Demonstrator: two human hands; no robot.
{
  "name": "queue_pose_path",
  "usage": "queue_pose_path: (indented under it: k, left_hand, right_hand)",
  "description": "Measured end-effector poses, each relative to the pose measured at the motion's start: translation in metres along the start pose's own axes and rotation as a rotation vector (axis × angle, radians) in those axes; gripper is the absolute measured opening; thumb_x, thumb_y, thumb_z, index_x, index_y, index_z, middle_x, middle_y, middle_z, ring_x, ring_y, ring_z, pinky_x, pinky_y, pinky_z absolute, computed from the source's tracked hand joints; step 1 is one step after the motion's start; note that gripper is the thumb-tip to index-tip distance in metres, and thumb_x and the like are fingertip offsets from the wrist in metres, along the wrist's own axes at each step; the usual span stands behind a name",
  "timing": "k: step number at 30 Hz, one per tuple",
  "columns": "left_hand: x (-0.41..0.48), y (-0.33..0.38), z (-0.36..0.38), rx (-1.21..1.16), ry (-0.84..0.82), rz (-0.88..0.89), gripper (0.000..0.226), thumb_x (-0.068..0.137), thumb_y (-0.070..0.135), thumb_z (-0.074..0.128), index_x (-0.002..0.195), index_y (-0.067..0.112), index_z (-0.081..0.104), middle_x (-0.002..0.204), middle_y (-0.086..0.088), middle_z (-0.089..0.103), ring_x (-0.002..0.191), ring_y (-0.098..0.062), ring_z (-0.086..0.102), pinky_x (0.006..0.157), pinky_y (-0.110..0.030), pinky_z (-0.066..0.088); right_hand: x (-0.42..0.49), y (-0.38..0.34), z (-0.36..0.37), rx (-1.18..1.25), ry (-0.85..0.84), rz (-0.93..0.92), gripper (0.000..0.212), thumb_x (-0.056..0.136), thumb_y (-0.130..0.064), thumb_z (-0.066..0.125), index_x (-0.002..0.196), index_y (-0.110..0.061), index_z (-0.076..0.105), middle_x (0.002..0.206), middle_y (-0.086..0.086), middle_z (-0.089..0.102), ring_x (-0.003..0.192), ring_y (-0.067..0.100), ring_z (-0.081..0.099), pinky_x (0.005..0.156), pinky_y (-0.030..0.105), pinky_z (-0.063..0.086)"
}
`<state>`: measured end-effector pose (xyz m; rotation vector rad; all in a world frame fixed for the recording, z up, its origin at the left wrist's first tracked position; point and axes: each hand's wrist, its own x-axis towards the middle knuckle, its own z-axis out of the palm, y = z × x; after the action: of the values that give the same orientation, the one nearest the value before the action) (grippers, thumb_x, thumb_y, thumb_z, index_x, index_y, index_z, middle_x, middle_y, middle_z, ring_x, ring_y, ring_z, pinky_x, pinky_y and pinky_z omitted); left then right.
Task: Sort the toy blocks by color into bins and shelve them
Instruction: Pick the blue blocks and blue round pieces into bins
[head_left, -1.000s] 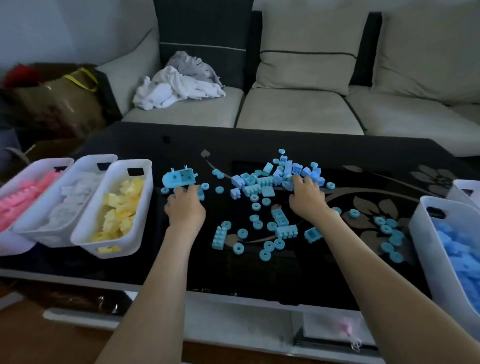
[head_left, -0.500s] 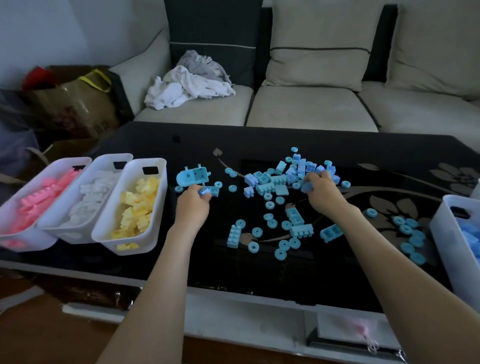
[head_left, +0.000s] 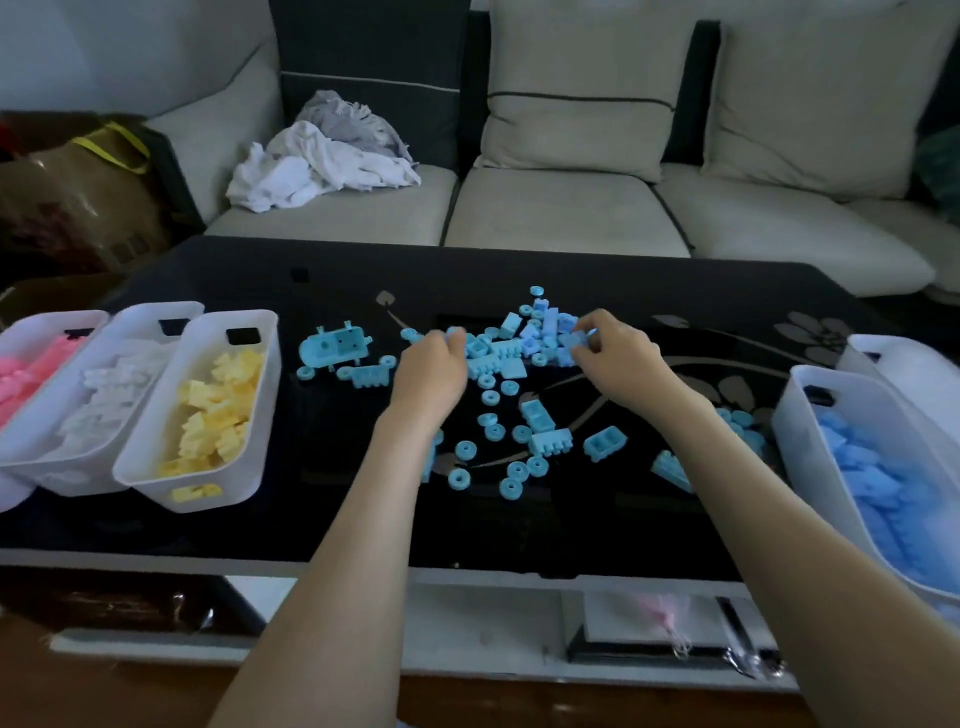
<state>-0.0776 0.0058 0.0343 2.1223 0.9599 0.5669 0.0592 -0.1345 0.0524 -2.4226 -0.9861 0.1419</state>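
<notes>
Nearest on the dark worktop, the loose blue blocks and rings look like light, stiff plastic. They seem small enough to skid on the glossy surface, so each is best pinched by its flat sides. Just beyond, at the denser heap, the left hand curls round a small blue piece and the right hand pinches another at its fingertips. At right the blue bin holds blue pieces, with a second bin behind it whose contents are hidden, while at left the yellow bin, white bin and pink bin each hold blocks of that colour.
</notes>
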Motion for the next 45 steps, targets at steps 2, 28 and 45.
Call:
queue_pose_path:
  k: [2,28,45]
  left_hand:
    - [-0.012,0.035,0.023,-0.013,-0.11,0.165,0.035,0.104,0.033,0.027,0.092,0.011,0.053,0.08,0.001,0.052,0.08,-0.018,0.048,0.068,-0.029,0.03]
    - [-0.089,0.166,0.151,0.418,-0.475,0.603,0.063,0.098,0.048,0.034,0.152,0.024,0.012,0.16,-0.001,0.008,0.146,-0.022,-0.003,0.116,-0.047,0.0]
    - [-0.025,-0.032,-0.018,0.555,0.072,-0.085,0.051,0.094,0.01,0.038,0.141,0.029,0.038,0.149,-0.006,0.029,0.138,-0.029,0.02,0.11,-0.048,0.017]
  right_hand:
    - [-0.018,0.017,-0.025,0.022,0.023,0.068,0.024,0.093,-0.025,0.045,0.116,-0.019,0.048,0.095,0.003,0.059,0.093,0.026,0.055,0.098,0.042,0.038]
    - [-0.101,0.109,-0.113,-0.116,0.187,0.279,0.053,0.089,-0.012,0.049,0.14,-0.013,0.036,0.136,0.012,0.045,0.124,0.03,0.043,0.102,0.044,0.038]
    - [-0.014,-0.06,0.052,-0.085,-0.254,-0.258,0.055,0.095,-0.013,0.043,0.146,-0.023,0.025,0.143,0.01,0.034,0.131,0.032,0.031,0.105,0.047,0.03]
